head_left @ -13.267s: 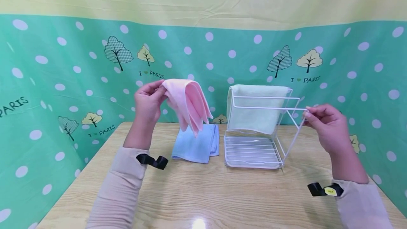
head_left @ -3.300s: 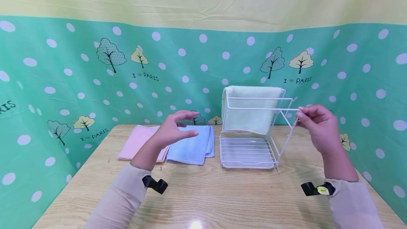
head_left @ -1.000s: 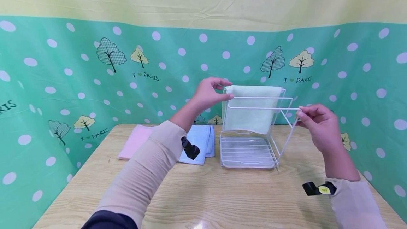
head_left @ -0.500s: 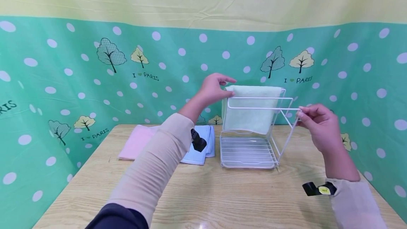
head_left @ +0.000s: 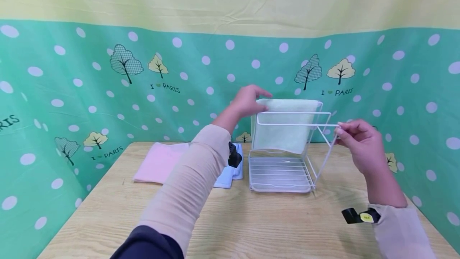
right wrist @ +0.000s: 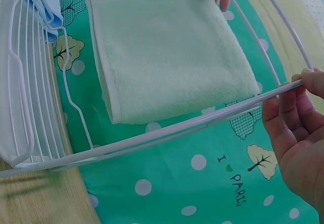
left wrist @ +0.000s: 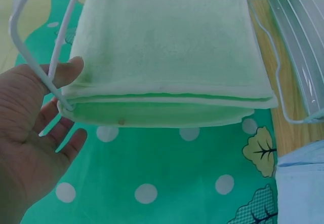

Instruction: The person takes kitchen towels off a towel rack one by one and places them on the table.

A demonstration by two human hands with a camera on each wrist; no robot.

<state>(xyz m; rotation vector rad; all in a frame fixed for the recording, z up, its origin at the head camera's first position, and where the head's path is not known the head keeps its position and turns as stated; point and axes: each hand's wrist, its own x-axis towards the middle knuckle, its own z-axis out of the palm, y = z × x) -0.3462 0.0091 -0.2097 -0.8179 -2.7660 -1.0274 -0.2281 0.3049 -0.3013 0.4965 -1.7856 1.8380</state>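
Note:
A pale green towel [head_left: 282, 133] hangs folded over a bar of a white wire rack [head_left: 302, 125]. At the towel's upper left end is my left hand [head_left: 247, 102]. In the left wrist view, its thumb lies on the front side and its loosely bent fingers [left wrist: 76, 142] are behind; they do not look closed on the cloth. My right hand [head_left: 363, 141] pinches the rack's front right upper corner between thumb and fingers, as the right wrist view also shows. A folded pink towel [head_left: 158, 165] lies on the table, left of a folded blue towel [head_left: 225, 178] partly covered by my left arm.
The rack's lower shelf has a clear tray [head_left: 280, 173] under its wires. All stands on a wood-grain table [head_left: 269, 227]. A green and yellow printed curtain [head_left: 215, 63] hangs close behind and at both sides.
The pink towel, earlier raised in my left hand, now lies left of the blue one. My left hand has moved right and over the green towel's end. My right hand stays on the rack.

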